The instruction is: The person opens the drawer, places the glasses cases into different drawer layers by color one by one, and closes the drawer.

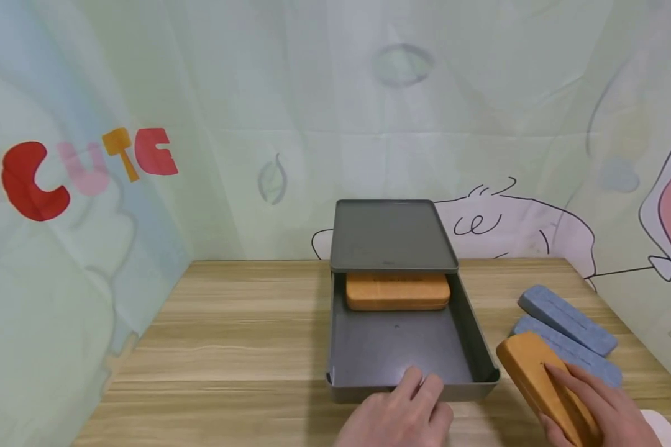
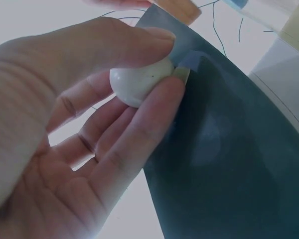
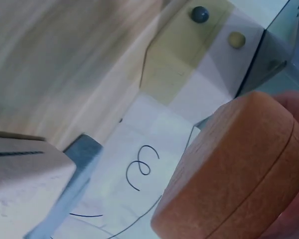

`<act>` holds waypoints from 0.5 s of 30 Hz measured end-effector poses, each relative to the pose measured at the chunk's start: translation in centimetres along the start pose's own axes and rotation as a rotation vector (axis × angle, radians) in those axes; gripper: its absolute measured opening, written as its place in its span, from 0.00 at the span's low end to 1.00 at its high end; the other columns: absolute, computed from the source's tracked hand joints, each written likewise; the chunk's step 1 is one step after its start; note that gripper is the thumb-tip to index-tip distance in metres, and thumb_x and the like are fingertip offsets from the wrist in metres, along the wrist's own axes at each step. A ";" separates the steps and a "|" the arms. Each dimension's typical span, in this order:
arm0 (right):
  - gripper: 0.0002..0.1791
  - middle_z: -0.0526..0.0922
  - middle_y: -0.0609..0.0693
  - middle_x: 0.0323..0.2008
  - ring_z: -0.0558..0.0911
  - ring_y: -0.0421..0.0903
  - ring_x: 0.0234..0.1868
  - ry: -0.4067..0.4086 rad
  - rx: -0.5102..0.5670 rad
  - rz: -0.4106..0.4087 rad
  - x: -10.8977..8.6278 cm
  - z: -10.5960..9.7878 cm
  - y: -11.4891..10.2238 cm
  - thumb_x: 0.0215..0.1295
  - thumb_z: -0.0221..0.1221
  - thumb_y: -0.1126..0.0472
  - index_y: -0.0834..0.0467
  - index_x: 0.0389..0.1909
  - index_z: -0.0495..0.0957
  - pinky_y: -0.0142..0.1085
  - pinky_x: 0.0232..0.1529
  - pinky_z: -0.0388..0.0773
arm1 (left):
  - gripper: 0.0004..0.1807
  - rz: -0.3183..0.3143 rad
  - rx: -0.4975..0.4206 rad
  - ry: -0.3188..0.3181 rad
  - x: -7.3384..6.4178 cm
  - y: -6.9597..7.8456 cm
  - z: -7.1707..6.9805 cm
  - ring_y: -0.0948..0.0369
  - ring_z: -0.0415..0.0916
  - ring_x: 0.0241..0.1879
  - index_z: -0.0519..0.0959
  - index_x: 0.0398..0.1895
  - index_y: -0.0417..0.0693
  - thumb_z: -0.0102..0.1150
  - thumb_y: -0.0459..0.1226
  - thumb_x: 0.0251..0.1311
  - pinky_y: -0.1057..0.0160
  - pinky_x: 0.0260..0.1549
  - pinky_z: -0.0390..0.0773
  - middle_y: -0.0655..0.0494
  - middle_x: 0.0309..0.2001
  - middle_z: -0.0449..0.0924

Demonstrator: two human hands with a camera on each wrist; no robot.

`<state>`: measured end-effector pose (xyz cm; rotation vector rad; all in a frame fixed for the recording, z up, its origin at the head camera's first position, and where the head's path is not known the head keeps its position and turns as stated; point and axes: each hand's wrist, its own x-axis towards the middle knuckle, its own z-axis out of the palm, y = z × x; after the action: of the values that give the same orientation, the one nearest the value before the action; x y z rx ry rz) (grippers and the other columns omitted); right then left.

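A dark grey drawer (image 1: pixel 394 354) stands pulled out from its grey box (image 1: pixel 391 236) on the wooden table. At its front edge is my left hand (image 1: pixel 399 413); in the left wrist view the thumb and fingers pinch a round white knob (image 2: pixel 139 84) on the drawer's dark front. Inside, toward the back, lies an orange glasses case (image 1: pixel 397 295), partly under the box's top. My right hand (image 1: pixel 606 403) grips a second orange glasses case (image 1: pixel 537 366), tilted, to the right of the drawer. Its side seam shows in the right wrist view.
Two blue cases (image 1: pixel 570 320) lie side by side on the table, right of the drawer and behind my right hand. A white object (image 1: pixel 665 428) shows at the lower right edge. A printed curtain (image 1: pixel 246 124) closes off the table's back and sides.
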<state>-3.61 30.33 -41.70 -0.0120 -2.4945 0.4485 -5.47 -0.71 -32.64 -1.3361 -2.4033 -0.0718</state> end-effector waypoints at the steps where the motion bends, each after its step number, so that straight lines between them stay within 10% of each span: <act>1: 0.45 0.84 0.64 0.54 0.80 0.65 0.48 0.006 0.008 -0.011 0.2 -0.2 -0.1 0.29 0.81 0.54 0.51 0.59 0.82 0.27 0.38 0.59 | 0.10 0.001 -0.001 -0.001 0.0 0.0 0.0 0.69 0.54 0.29 0.81 0.30 0.59 0.56 0.46 0.70 0.80 0.16 0.49 0.64 0.36 0.70; 15: 0.43 0.82 0.63 0.59 0.77 0.61 0.45 -0.021 0.041 -0.057 2.5 -1.8 -1.3 0.35 0.80 0.55 0.50 0.61 0.81 0.20 0.34 0.57 | 0.11 0.004 0.010 0.022 0.0 0.1 0.2 0.69 0.53 0.29 0.81 0.29 0.59 0.55 0.46 0.71 0.80 0.15 0.47 0.64 0.36 0.70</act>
<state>-4.48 29.96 -38.51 0.0808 -2.4990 0.4781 -5.47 -0.63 -32.85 -1.3281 -2.3795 -0.0728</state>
